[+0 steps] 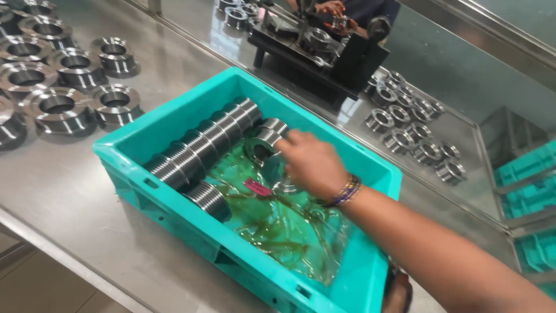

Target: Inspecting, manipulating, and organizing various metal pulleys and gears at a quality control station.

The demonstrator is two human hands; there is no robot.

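My right hand (310, 162) reaches into a teal plastic crate (174, 200) and is closed on a threaded metal ring (263, 145) at the crate's far side. Beside it, a row of like rings (202, 145) lies on edge along the crate's left wall, with one more ring (208, 200) near the front. A clear oily plastic liner (284, 232) with a small pink tag (256, 186) covers the crate's floor. A dark shape (397, 293) under my forearm at the crate's near right corner may be my left hand; too little of it shows.
The crate stands on a steel table (75, 197), whose edge runs at the lower left. Several larger flanged rings (61, 107) sit at the far left, and several small rings (414, 130) at the right. Another person's hands (333, 8) work at a black fixture (315, 49) at the top.
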